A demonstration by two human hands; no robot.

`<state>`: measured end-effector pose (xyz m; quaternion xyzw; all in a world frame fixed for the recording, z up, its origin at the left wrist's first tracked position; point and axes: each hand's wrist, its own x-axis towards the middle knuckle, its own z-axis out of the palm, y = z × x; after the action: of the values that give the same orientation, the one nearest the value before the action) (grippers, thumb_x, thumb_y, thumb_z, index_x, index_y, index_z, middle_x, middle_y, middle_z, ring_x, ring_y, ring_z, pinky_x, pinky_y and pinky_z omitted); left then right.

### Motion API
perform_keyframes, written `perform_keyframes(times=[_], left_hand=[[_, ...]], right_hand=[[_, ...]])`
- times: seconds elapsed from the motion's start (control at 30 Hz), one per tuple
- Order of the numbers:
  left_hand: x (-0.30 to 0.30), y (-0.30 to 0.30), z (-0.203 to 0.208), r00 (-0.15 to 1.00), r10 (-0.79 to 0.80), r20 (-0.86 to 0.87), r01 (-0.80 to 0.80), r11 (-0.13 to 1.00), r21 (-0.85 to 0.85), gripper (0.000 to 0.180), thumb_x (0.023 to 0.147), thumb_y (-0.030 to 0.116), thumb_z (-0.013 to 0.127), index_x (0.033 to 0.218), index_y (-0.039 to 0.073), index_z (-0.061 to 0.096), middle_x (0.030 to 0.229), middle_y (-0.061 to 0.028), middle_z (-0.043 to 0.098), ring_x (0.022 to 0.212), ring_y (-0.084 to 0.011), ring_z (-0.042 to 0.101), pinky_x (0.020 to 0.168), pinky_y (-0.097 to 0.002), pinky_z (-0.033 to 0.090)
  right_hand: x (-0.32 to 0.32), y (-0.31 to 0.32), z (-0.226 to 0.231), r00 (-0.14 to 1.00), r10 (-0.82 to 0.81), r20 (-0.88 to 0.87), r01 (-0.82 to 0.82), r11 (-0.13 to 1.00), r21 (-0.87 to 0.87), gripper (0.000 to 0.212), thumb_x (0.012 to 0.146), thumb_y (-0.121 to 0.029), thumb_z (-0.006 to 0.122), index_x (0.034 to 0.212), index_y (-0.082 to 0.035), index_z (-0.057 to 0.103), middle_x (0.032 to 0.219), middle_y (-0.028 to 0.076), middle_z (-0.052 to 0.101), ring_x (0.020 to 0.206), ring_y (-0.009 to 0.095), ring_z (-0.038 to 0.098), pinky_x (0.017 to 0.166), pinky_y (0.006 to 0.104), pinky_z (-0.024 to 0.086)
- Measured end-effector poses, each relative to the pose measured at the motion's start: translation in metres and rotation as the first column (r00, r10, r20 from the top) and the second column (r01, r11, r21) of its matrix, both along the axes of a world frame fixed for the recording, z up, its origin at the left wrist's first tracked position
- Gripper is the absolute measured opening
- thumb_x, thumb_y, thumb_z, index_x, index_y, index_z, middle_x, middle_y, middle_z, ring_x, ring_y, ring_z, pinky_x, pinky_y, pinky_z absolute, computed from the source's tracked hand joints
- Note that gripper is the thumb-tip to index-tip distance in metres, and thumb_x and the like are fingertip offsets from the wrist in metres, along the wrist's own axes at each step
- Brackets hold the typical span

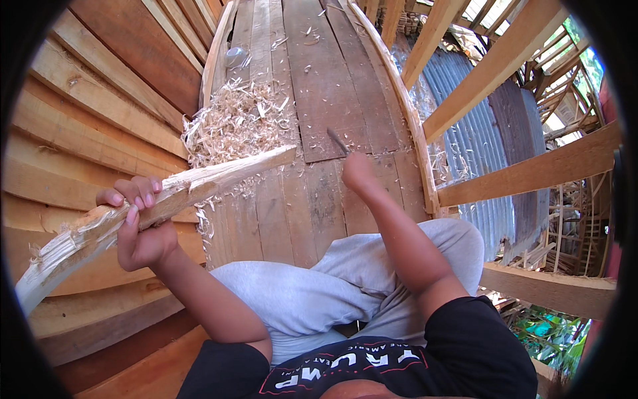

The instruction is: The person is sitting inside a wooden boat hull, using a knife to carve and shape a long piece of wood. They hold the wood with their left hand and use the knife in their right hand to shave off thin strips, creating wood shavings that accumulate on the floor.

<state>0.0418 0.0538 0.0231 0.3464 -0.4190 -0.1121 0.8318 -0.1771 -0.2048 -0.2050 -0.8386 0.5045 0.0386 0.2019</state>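
Observation:
My left hand (150, 245) is wrapped round a long, pale piece of wood (222, 176), thumb on the near side and fingertips over the top. The wood slants from the lower left up to a tapered end near the middle; its surface is rough and freshly cut. In a fist, my right hand (359, 173) grips a knife (337, 141). Only the knife's dark, narrow blade shows, pointing away and to the left; the handle is hidden in the fist. Blade and wood are apart.
Curly wood shavings (239, 123) are heaped beyond the wood on the plank floor (272, 229). A clear, rounded container (234, 57) stands past them. At left rises a board wall (93, 133); at right, wooden rails (531, 169) stand before corrugated metal sheets (465, 126).

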Motion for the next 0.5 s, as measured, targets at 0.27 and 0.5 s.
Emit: perform_keyframes(times=[0.27,0.5], left_hand=[[0.002,-0.001,-0.004,0.998,0.006,-0.057,-0.004,0.999,0.036,0.029,0.071,0.005,0.051,0.100,0.007,0.046,0.077,-0.0084,0.046,0.075,-0.0199,0.046,0.080,-0.0400,0.040],[0.002,-0.002,-0.005,0.996,0.041,-0.078,-0.037,0.998,0.048,0.030,0.070,0.005,0.051,0.099,0.006,0.046,0.076,-0.0084,0.047,0.075,-0.0199,0.047,0.080,-0.0398,0.040]], right_hand=[[-0.002,0.007,0.027,0.973,-0.200,-0.116,0.206,0.978,0.036,0.021,0.081,-0.006,0.060,0.099,0.002,0.067,0.098,0.023,0.068,0.095,0.035,0.066,0.080,0.0414,0.054],[-0.005,0.009,0.057,0.965,0.062,-0.257,0.026,0.945,0.326,0.028,0.085,-0.010,0.057,0.108,0.001,0.066,0.107,0.022,0.067,0.100,0.030,0.067,0.083,0.0401,0.054]])
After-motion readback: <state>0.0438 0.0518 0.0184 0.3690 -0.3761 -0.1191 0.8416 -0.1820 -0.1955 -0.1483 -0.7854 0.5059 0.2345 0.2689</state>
